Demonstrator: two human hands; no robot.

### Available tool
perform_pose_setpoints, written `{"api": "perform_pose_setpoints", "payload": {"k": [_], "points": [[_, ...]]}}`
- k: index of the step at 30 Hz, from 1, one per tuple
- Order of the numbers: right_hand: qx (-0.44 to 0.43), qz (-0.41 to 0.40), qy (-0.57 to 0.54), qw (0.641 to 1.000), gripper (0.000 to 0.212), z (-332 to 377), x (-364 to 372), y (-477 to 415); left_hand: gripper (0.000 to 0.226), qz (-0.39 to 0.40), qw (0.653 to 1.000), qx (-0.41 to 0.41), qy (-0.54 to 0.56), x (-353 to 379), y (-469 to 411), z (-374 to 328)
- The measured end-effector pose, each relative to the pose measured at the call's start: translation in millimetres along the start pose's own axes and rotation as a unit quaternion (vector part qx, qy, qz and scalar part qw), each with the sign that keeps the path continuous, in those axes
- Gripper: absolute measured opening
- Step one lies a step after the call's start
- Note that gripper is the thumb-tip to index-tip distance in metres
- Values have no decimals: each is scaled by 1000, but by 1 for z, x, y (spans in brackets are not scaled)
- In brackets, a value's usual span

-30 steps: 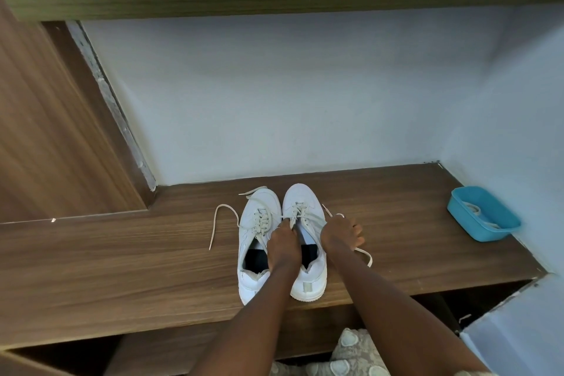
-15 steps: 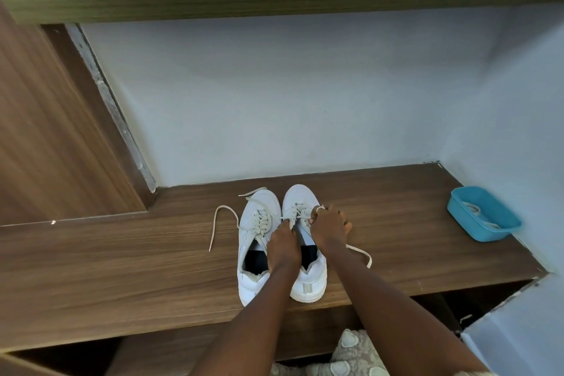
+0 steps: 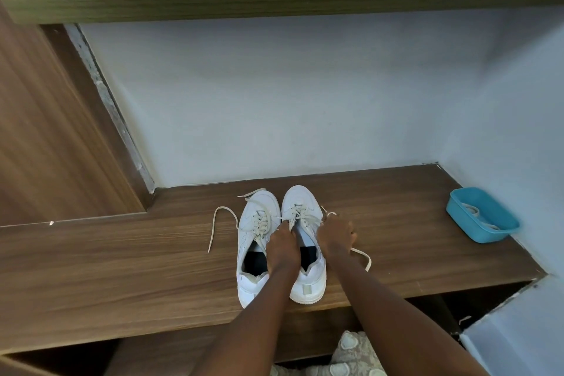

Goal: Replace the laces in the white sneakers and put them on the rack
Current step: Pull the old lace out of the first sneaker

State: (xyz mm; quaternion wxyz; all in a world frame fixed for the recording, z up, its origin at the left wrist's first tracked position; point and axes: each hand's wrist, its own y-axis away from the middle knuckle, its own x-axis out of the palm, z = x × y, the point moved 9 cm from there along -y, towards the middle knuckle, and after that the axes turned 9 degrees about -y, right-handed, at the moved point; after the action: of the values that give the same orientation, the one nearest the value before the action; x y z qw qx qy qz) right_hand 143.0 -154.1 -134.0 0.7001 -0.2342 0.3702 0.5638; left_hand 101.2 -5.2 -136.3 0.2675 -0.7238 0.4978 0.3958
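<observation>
Two white sneakers stand side by side on the wooden shelf (image 3: 122, 268), toes toward the wall. The left sneaker (image 3: 254, 241) has its lace trailing loose to the left. My left hand (image 3: 282, 249) rests on the tongue of the right sneaker (image 3: 305, 253), fingertips at the laced eyelets. My right hand (image 3: 335, 235) sits at that shoe's right side and pinches its lace (image 3: 361, 256), which runs out from under the hand onto the shelf. The fingertips of both hands are hidden.
A blue plastic tub (image 3: 482, 215) with laces in it sits at the shelf's right end against the wall. A darker upper shelf (image 3: 274, 0) runs overhead. A wooden panel (image 3: 45, 131) closes the left side. Patterned fabric shows below the shelf edge.
My right hand moved in to the right sneaker's eyelets, then drew back a little to the right with the lace. My left hand stayed on the tongue.
</observation>
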Motion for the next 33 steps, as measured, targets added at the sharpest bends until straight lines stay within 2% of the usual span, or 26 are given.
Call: {"api": "perform_pose_setpoints", "payload": {"k": [4,12,14,19,21,25,30,33], "points": [[-93,35,25,995,33,27,13,4,29,6,1000,-3,9,1,0,1],[-85,24,71,994,28,31,13,6,30,8,1000,2,6,1,1,0],[-74,14,71,995,29,25,11,6,30,6,1000,4,6,0,1,-1],[34,0,-1,999,26,-6,1,3,32,9,1000,2,-7,1,0,0],[46,4,-21,999,27,-11,0,2,31,7,1000,0,-4,1,0,0],[5,16,-26,1000,30,0,2,2,32,3,1000,-2,-10,1,0,0],[-116,51,-40,991,36,37,16,11,29,9,1000,0,-22,2,-2,0],[-146,59,-39,987,34,45,17,18,29,18,999,0,-28,3,-2,0]]}}
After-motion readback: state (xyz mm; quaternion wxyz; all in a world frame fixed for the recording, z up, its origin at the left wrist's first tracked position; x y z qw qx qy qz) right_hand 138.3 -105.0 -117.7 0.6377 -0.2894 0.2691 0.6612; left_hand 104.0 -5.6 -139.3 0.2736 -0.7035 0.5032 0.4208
